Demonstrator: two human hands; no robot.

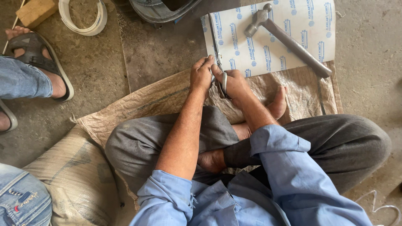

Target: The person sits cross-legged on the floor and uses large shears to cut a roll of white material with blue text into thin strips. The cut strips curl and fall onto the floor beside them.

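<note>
I sit cross-legged on a woven sack (138, 104). My right hand (233, 83) grips the handles of long metal shears (216, 46), whose blades point away over the edge of a white printed sheet (289, 25). My left hand (201, 75) pinches something small right beside the shears' pivot; what it holds is hidden by the fingers. A metal hammer (289, 39) lies across the white sheet, to the right of both hands.
Another person's sandalled foot (39, 58) and jeans leg are at the left. A wooden block (35, 11) and a white ring-shaped strip (83, 16) lie at the top left. A dark round container (161, 10) stands at the top. A stuffed sack (75, 175) lies at the lower left.
</note>
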